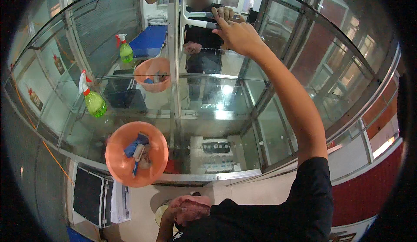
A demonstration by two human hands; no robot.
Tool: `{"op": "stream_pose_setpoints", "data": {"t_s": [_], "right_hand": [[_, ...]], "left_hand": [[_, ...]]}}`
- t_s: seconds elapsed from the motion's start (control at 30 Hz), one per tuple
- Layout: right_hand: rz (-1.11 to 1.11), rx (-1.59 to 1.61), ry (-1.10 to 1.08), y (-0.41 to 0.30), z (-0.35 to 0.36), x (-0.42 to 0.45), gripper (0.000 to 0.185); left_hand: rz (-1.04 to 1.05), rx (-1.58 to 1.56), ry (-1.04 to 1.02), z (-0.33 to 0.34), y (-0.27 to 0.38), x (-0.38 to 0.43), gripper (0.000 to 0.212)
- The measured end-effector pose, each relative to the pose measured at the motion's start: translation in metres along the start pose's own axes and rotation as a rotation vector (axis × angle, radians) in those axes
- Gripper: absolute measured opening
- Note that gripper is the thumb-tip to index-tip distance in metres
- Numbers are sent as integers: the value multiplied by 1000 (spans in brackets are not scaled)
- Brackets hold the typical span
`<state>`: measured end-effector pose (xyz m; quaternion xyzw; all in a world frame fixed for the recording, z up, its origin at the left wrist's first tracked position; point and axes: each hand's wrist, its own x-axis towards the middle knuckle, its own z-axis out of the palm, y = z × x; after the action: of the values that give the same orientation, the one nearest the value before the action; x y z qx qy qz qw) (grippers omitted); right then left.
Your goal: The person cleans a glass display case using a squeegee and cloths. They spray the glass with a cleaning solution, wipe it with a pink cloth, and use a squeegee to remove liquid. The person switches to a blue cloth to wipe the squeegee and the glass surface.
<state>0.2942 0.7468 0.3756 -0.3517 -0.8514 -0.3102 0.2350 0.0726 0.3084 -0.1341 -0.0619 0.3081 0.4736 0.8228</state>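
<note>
My right hand [239, 35] reaches up to the glass pane at the back of the showcase. It grips the dark end of a white squeegee's handle [197, 23], whose long head stands upright against the pane next to a metal frame post [176, 62]. My left hand [167, 214], held low near my body, clutches a crumpled pink cloth [192, 209]. Before me on the glass top, an orange plastic basin [112, 157] holds a blue-handled brush [140, 150] and cloths. A spray bottle of green liquid [95, 102] with a red-and-white trigger stands farther back on the left.
The pane mirrors my hand, the squeegee, bottle and basin. Under the glass top [211, 124], a white tray [239, 147] with small items is visible. A black case [88, 191] stands low at left. An orange cord [52, 154] runs down the left side.
</note>
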Motion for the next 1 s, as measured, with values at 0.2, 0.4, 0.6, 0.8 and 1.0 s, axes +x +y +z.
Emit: {"op": "stream_pose_setpoints", "data": {"t_s": [0.2, 0.4, 0.6, 0.8, 1.0], "right_hand": [[-67, -185, 100, 22, 5, 13, 48], [123, -126, 43, 44, 3, 14, 47], [342, -20, 45, 77, 10, -28, 45], [696, 144, 28, 108, -2, -88, 44], [838, 294, 160, 93, 22, -131, 43]], "left_hand": [[24, -15, 76, -21, 21, -16, 39], [9, -15, 99, -16, 35, -9, 40], [-5, 1, 78, -8, 41, 13, 40], [-12, 20, 72, -12, 42, 16, 41], [-4, 61, 52, -8, 50, 23, 41]]}}
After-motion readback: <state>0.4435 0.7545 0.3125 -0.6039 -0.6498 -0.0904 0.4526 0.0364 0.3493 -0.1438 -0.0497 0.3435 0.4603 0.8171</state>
